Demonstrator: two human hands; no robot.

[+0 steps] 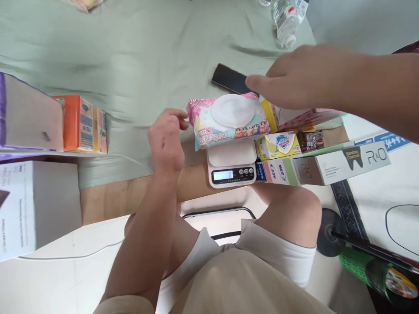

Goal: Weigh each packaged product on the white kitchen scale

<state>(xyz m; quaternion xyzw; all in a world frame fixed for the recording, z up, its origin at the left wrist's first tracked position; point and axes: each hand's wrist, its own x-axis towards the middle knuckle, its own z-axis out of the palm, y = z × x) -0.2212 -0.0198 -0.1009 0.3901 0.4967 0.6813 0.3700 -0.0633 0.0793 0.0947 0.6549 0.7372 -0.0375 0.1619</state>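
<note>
Watching from afar, I judged that the pink wet-wipes pack (225, 124), over the far part of the digital scale (231, 179), could tip or slide because it overhung both sides; leaning on the yellow carton (269, 115) right of the scale could skew a reading. The left hand (166, 140), left of the scale, had fingers curled beside the pack, whether pinching I couldn't tell; the right hand (294, 80) showed its thumb extended, its fingers mostly hidden. The pack's lid (233, 110) was shut, its contents unseen, as were those of the Safeguard soap box (281, 145) right of the scale.
</note>
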